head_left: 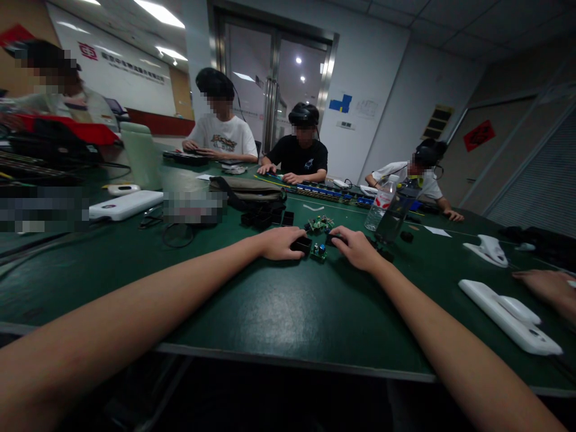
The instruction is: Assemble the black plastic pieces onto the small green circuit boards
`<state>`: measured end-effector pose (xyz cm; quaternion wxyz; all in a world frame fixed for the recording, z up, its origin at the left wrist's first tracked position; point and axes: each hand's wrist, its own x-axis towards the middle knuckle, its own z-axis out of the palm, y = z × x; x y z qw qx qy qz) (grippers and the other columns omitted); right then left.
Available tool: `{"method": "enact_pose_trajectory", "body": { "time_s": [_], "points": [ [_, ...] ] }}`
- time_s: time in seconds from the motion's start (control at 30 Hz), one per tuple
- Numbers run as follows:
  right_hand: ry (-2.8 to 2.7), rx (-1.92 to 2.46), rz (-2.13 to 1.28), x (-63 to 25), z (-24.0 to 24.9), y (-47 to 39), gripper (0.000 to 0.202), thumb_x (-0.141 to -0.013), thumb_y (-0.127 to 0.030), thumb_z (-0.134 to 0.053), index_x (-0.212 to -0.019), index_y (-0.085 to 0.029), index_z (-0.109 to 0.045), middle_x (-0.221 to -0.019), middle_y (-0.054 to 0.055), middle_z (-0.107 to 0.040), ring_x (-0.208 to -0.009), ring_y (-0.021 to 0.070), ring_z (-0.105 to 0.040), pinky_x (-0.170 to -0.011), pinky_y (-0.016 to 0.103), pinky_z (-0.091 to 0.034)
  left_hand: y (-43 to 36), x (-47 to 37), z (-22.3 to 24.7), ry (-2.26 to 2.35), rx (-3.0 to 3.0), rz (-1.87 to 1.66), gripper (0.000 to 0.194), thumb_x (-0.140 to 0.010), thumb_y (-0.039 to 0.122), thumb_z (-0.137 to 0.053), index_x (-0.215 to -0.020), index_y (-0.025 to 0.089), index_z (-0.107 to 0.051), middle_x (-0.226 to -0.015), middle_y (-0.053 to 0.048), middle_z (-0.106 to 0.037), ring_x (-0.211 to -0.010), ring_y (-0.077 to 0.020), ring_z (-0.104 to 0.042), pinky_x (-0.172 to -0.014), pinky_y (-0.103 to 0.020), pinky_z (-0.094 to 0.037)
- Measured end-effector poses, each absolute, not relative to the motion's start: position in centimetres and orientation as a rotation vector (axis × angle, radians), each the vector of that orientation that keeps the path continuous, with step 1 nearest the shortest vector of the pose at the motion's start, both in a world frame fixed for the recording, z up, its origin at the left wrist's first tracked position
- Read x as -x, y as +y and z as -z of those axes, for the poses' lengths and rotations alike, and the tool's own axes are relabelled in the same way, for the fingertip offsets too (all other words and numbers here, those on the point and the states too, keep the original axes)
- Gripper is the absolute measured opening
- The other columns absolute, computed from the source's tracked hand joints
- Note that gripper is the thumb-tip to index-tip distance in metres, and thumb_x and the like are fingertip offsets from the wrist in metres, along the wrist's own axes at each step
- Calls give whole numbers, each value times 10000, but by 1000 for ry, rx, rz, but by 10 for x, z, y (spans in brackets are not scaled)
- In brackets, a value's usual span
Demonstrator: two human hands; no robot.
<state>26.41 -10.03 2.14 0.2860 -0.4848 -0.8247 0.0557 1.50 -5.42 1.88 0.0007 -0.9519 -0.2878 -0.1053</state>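
Note:
My left hand (281,242) is closed around a small black plastic box (302,245) on the green table. Opposite it, my right hand (355,247) pinches a small black piece (332,239), partly covered by the fingers. Between the two hands lies a small green circuit board (319,251) with a blue part on it. Just beyond the hands is a loose heap of green circuit boards (320,224). Several more black boxes (263,217) stand behind my left hand.
Two bottles, one a clear water bottle (380,204), stand beyond my right hand. A grey bag (252,189) lies behind the black boxes. White devices (508,315) rest at the right, near another person's hand (551,288). Several people sit around the green table (270,306).

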Motion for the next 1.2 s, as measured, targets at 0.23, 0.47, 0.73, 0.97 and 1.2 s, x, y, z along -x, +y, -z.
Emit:
{"method": "enact_pose_trajectory", "body": {
  "time_s": [0.23,0.47,0.73,0.97,1.2],
  "points": [
    [-2159,1078,-10,-249,-22,-108,230,-923,-208,-504,-1075,-181,-674,-972,67,-729,-840,180,-670,-801,284,-476,-57,-21,-18,-620,2825,645,532,-838,470,-598,-1244,146,-483,-1160,-132,-557,-1044,-255,-564,-920,-373,-471],
    [-2177,988,-127,-235,-24,-118,260,-909,-203,-523,-1138,-189,-646,-829,24,-696,-706,149,-621,-731,265,-462,-65,-30,-17,-477,2660,729,420,-914,492,-506,-1121,131,-562,-1140,-143,-586,-1027,-256,-557,-883,-383,-470],
    [-2150,1032,-362,-233,-27,-123,317,-883,-181,-530,-1200,-176,-538,-588,-81,-505,-537,110,-486,-623,234,-394,-64,-30,-18,-459,2556,718,422,-940,507,-472,-1068,117,-572,-963,-112,-631,-882,-231,-582,-761,-338,-447],
    [-2159,1040,-368,-232,-26,-123,303,-896,-233,-531,-1194,-182,-530,-570,-91,-478,-523,109,-469,-598,230,-371,-63,-30,-20,-442,2553,633,432,-963,526,-412,-1069,140,-573,-934,-105,-642,-859,-223,-585,-746,-331,-425],
    [-2234,1100,-231,-239,-25,-119,340,-872,-330,-614,-1171,-175,-566,-595,-68,-532,-537,112,-497,-573,222,-371,-61,-28,-21,-540,2555,610,458,-979,528,-337,-990,138,-578,-879,-102,-629,-838,-228,-576,-739,-334,-417]
  ]
}}
